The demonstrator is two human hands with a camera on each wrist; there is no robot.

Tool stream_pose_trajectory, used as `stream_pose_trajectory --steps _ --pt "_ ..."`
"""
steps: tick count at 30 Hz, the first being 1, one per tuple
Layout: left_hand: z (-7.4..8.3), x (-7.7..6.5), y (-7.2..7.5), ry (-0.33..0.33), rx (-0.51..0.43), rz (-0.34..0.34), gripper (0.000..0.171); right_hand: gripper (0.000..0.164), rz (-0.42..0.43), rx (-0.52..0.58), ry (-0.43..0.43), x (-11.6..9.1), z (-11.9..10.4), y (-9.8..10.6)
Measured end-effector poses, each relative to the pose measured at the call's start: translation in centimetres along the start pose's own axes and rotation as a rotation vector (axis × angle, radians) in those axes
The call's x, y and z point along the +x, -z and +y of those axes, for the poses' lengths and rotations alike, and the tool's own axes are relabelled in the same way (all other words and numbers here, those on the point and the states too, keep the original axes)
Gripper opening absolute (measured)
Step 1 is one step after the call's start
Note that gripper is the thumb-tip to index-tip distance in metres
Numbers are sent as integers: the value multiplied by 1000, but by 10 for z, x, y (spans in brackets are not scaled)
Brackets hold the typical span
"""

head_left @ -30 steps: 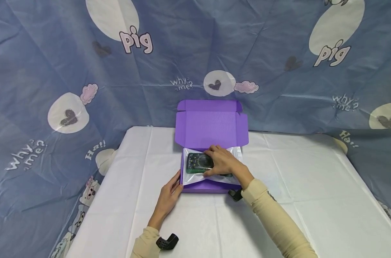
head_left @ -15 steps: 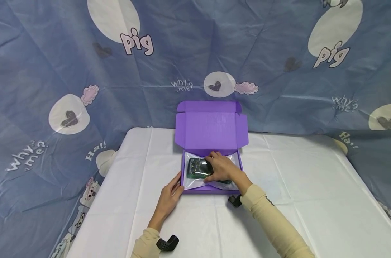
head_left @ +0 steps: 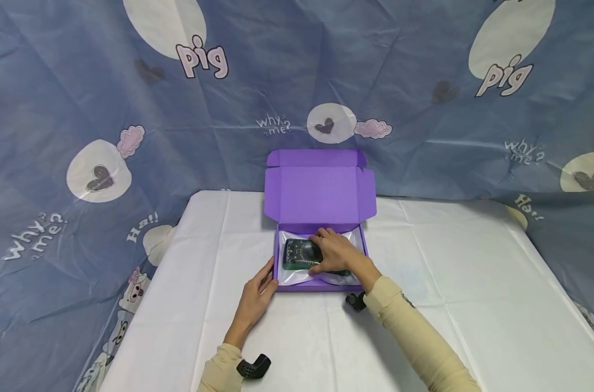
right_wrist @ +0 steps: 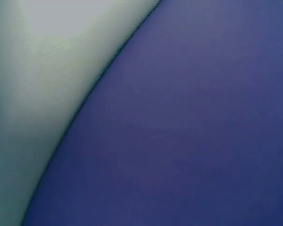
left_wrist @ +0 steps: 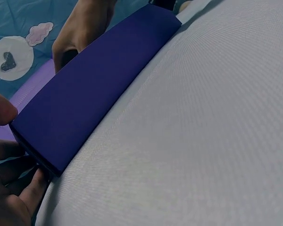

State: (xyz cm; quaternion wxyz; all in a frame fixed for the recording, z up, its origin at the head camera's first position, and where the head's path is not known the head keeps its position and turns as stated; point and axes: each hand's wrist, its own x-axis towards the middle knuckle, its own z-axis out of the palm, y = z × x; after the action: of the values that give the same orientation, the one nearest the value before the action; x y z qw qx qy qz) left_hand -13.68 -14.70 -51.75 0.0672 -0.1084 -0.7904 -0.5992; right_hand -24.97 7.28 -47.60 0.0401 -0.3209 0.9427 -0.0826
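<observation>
A green and dark digital multimeter [head_left: 298, 256] lies in a shiny silver-white bag [head_left: 288, 277], low inside an opened purple box [head_left: 321, 287]. From above, my right hand [head_left: 337, 251] grips the multimeter through the bag, thumb on the near side and fingers over the far side, hiding its right half. My left hand [head_left: 255, 296] rests against the box's left side with fingers extended. In the left wrist view its thumb [left_wrist: 1, 110] touches the upper front corner and the other fingers reach the end wall. The right wrist view shows mostly the purple box wall [right_wrist: 179, 117], close up.
The box's purple lid [head_left: 320, 193] stands raised at the back, its side flaps spread. A white cloth [head_left: 453, 305] covers the table. Behind it hangs a blue patterned curtain [head_left: 399, 65]. Black camera mounts, the left one [head_left: 253, 367] in full view, sit at both wrists.
My right hand has lowered the bagged multimeter from the box's rim down inside it, then kept still. My left hand has stayed at the box's left side.
</observation>
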Motion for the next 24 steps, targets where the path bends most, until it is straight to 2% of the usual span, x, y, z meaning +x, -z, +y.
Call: stream_pose_trajectory --steps 3,7,10,17,24 --pt "-10 1 -1 -6 2 6 50 90 5 0 1 1 0 0" --pt "-12 1 -2 4 6 7 50 91 7 -1 -2 1 1 -1" --pt "-7 2 -1 26 -8 -2 50 91 9 0 -7 1 1 -3" --pt "17 1 1 38 -4 -14 50 94 20 1 -22 0 -1 -5" --pt "21 -2 1 41 15 -11 49 97 -23 -8 -40 0 -4 -7"
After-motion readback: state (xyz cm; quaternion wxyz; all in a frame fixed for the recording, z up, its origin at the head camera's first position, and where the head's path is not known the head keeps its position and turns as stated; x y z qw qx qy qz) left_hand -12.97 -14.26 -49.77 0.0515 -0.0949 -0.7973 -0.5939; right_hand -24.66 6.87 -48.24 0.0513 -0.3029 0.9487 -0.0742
